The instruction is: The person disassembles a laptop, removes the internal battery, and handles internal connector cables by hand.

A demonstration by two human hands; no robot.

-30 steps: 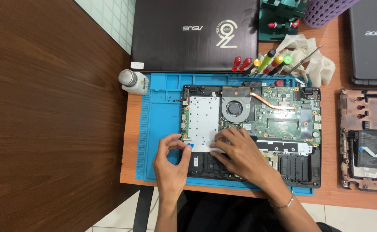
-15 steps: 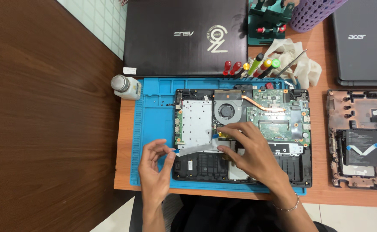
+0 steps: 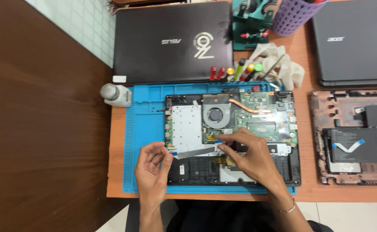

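An opened laptop base (image 3: 283,169) lies on a blue work mat (image 3: 143,124), its green circuit board (image 3: 266,118), round fan (image 3: 215,115) and silver metal plate (image 3: 186,126) exposed. A flat white ribbon cable (image 3: 195,151) stretches across the base's left half. My left hand (image 3: 152,174) pinches the cable's left end at the base's left edge. My right hand (image 3: 248,157) pinches its right end just below the fan, fingertips on the board.
A closed black laptop (image 3: 171,41) lies behind the mat. Several colour-handled screwdrivers (image 3: 235,72) and white gloves (image 3: 283,64) sit beside it. A small white bottle (image 3: 115,95) stands at the mat's left corner. Another dismantled base (image 3: 354,137) and grey laptop (image 3: 356,43) lie right.
My left hand has drawn back off the base toward the mat's left side and lifted the cable's end. My right hand stays near the fan. The camera has shifted.
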